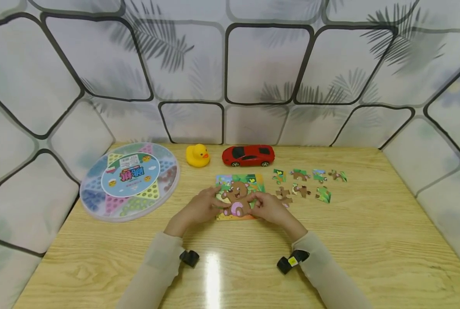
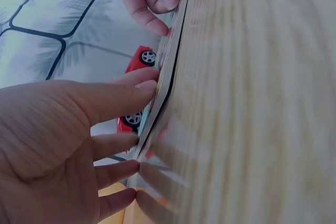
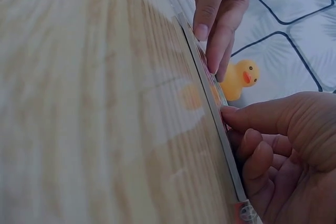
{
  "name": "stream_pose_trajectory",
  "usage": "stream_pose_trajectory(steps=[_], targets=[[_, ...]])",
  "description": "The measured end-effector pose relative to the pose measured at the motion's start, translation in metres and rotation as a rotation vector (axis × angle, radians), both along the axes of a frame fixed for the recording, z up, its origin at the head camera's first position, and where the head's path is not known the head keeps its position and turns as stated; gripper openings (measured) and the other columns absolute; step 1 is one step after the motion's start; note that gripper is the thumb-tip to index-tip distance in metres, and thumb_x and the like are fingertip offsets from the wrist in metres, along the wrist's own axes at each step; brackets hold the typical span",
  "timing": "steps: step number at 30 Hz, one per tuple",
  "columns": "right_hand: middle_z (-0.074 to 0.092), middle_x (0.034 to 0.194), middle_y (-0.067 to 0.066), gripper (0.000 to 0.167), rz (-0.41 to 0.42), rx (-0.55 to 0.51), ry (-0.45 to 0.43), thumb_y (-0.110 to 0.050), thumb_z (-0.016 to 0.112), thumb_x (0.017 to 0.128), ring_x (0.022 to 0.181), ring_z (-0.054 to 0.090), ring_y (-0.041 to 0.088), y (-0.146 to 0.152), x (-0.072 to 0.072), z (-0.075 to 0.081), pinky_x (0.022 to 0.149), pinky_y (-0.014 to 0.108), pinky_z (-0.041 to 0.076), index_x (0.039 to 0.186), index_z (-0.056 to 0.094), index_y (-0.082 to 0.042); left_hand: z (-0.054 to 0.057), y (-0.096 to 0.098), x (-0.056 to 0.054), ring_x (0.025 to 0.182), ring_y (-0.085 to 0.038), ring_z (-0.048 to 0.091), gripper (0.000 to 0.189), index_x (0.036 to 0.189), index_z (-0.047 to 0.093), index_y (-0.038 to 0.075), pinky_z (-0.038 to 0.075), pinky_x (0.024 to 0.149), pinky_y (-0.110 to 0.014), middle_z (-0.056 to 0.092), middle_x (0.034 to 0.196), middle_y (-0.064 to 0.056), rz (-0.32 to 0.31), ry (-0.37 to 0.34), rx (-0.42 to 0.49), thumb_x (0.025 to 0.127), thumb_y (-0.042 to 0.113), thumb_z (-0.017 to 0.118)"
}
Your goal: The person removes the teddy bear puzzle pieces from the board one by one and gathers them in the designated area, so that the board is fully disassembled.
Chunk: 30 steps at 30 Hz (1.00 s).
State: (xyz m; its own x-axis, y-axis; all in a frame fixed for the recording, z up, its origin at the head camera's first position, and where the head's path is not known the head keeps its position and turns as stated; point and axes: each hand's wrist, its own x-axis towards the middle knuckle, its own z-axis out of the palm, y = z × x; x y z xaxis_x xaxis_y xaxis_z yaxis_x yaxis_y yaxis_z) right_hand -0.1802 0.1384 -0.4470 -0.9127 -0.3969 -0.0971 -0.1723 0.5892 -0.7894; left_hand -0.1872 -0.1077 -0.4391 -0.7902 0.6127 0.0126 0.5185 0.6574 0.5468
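A flat bear jigsaw puzzle (image 1: 236, 209) lies on the table between my hands in the head view. My left hand (image 1: 203, 207) touches its left side with the fingers spread and fairly straight. On the right side, the thumb and a finger of my right hand (image 1: 270, 208) rest on the puzzle, apart from each other. The right wrist view shows the thumb (image 3: 236, 116) on the surface and the other fingers loosely bent. Several loose puzzle pieces (image 1: 300, 190) lie right of the puzzle, one brown piece (image 1: 284, 195) close beside my right hand.
Behind the puzzle stand a yellow rubber duck (image 1: 198, 155) and a red toy car (image 1: 249, 155). A round Chinese checkers board (image 1: 152, 150) lies at the left. Patterned fabric walls (image 1: 268, 64) border the wooden table (image 1: 369, 240) at the back and sides.
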Motion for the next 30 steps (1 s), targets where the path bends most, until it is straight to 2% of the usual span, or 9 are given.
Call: stream_pose_trajectory(steps=[4,7,9,12,14,20,27,30], targets=[[0.052,0.066,0.000,0.024,0.000,-0.005,-0.006,-0.009,0.069,0.084,0.048,0.041,0.010,-0.0001,0.0005,-0.0005,0.045,0.024,0.033,0.107,0.064,-0.003,-0.0007,0.0043,0.0009,0.127,-0.046,0.040,0.027,0.111,0.073,0.014,0.031,0.104,-0.055,0.041,0.140,-0.029,0.062,0.025,-0.031,0.084,0.014,0.071],[0.052,0.066,0.000,0.025,-0.002,-0.001,-0.004,-0.010,0.070,0.084,0.048,0.041,0.010,-0.0002,0.0007,-0.0006,0.045,0.024,0.033,0.107,0.064,-0.004,0.0001,0.0061,0.0024,0.131,-0.047,0.033,0.038,0.123,0.065,0.014,0.029,0.105,-0.056,0.035,0.144,-0.029,0.114,-0.019,-0.082,0.087,0.024,0.069],[0.052,0.066,0.000,0.025,-0.003,0.002,-0.003,-0.011,0.070,0.084,0.048,0.041,0.010,-0.0003,0.0006,-0.0003,0.045,0.024,0.034,0.107,0.064,-0.004,-0.0001,0.0062,0.0031,0.135,-0.047,0.025,0.048,0.134,0.055,0.014,0.026,0.106,-0.058,0.027,0.148,-0.029,0.139,-0.063,-0.127,0.090,0.031,0.064],[0.052,0.066,-0.001,0.025,-0.005,0.007,-0.001,-0.011,0.071,0.084,0.048,0.042,0.010,-0.0006,0.0004,0.0003,0.045,0.024,0.034,0.106,0.063,-0.004,-0.0023,0.0058,0.0031,0.139,-0.047,0.012,0.059,0.145,0.039,0.012,0.021,0.107,-0.060,0.014,0.153,-0.028,0.139,-0.107,-0.190,0.095,0.038,0.055],[0.052,0.066,0.000,0.025,-0.007,0.006,-0.003,-0.011,0.071,0.084,0.048,0.042,0.010,-0.0008,0.0004,0.0009,0.045,0.024,0.034,0.106,0.063,-0.004,-0.0041,0.0055,0.0028,0.140,-0.046,0.006,0.063,0.148,0.032,0.009,0.019,0.108,-0.060,0.009,0.154,-0.026,0.132,-0.126,-0.200,0.096,0.038,0.052],[0.053,0.066,0.000,0.026,-0.014,0.003,-0.010,-0.011,0.072,0.083,0.048,0.042,0.010,-0.0004,0.0001,0.0015,0.045,0.024,0.034,0.107,0.063,-0.003,-0.0065,0.0055,0.0026,0.141,-0.044,0.002,0.070,0.149,0.021,-0.002,0.015,0.111,-0.054,0.005,0.154,-0.026,0.115,-0.122,-0.198,0.098,0.037,0.050],[0.052,0.066,-0.001,0.025,-0.008,0.005,0.005,-0.012,0.071,0.084,0.048,0.042,0.009,0.0001,-0.0001,-0.0004,0.045,0.023,0.035,0.106,0.062,-0.003,-0.0040,0.0068,0.0039,0.144,-0.034,-0.002,0.073,0.152,0.016,0.009,0.001,0.107,-0.065,0.000,0.158,-0.014,0.179,-0.201,-0.229,0.097,0.043,0.048],[0.053,0.067,-0.001,0.025,0.000,0.001,0.018,-0.012,0.071,0.084,0.048,0.043,0.009,0.0005,0.0000,-0.0020,0.045,0.023,0.035,0.106,0.062,-0.003,-0.0050,0.0064,0.0036,0.144,-0.034,-0.002,0.073,0.152,0.015,0.009,0.001,0.107,-0.065,0.000,0.158,-0.014,0.179,-0.199,-0.238,0.097,0.043,0.048]])
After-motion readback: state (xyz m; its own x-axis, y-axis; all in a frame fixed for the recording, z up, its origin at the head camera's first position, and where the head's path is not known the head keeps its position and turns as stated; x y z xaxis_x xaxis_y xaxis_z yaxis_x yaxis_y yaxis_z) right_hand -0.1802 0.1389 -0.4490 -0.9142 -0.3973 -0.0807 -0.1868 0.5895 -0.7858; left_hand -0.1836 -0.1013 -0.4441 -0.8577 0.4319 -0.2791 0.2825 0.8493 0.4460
